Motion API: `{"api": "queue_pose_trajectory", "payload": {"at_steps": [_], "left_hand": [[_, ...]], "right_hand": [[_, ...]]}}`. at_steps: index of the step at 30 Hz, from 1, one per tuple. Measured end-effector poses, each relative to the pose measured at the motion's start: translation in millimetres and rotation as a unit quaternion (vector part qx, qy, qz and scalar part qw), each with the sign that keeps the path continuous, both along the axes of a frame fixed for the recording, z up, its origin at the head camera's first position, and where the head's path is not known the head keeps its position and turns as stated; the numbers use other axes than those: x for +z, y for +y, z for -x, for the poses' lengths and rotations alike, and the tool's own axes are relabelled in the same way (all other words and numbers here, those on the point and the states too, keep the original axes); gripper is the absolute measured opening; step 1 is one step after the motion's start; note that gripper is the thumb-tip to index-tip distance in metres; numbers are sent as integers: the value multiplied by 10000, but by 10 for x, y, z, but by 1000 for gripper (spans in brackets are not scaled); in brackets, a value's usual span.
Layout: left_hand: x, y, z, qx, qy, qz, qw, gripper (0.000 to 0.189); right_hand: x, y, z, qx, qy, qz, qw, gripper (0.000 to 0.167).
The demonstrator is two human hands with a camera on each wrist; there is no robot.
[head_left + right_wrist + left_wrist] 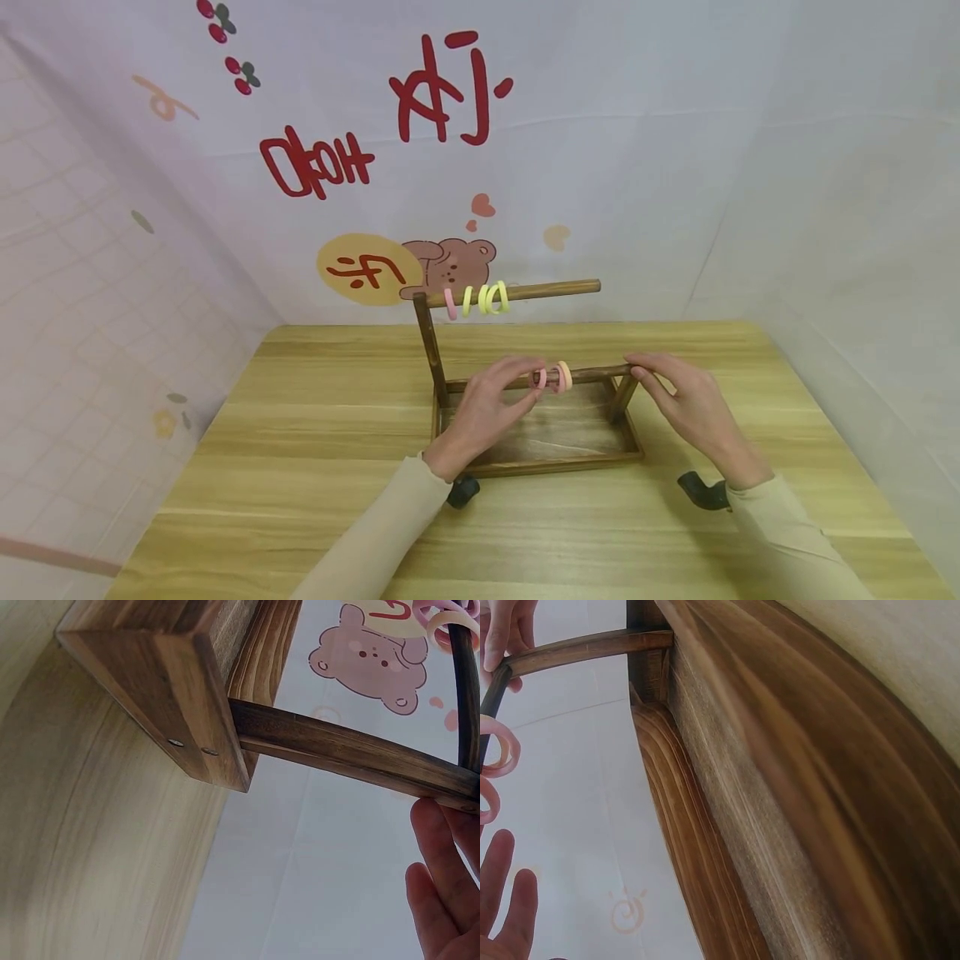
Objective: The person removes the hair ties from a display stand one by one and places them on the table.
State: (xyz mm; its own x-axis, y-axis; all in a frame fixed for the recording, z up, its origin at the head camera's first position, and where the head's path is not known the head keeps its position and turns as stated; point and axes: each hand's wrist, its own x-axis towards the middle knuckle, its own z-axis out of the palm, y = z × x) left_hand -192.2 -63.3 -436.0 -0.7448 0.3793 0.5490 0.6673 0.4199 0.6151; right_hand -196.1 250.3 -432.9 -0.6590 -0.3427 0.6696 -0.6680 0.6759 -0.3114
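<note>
A dark wooden rack with a tray base (555, 462) stands on the table, with a higher back rod (555, 291) and a lower front rod (596, 375). My left hand (487, 404) pinches a small pink ring (542, 379) threaded on the front rod. Just right of it on that rod hang another pink ring (506, 748) and a pale orange ring (566, 375). At the front rod's right end, my right hand (686, 400) grips the corner where rod and post (352, 754) meet. The back rod carries a pink ring (450, 304) and several yellow rings (483, 300).
Wood-grain table (322, 433) surrounds the rack. A printed white cloth (637, 167) with a bear and red characters hangs behind and along the sides. Black curved pieces (703, 492) show beneath both wrists.
</note>
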Motion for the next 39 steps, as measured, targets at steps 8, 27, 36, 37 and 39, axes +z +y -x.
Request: {"api": "queue_pose_trajectory", "payload": {"at_steps": [8,27,36,37,39], "left_hand": [[-2,-42,-23,34,252,67,9997,34],[29,-148,-114,121,429,56,9990,33],[33,-261,-194,96,260,117,9995,32],[30,-277,-207,79,253,119,9996,32],[25,-310,-235,51,222,108,9997,33]], "right_hand": [[5,0,-5,7,0,5,10000,35],[-15,12,1,30,51,55,10000,37],[4,4,1,88,144,97,9998,37],[3,2,0,97,138,101,9998,37],[1,0,0,100,122,114,9998,36]]}}
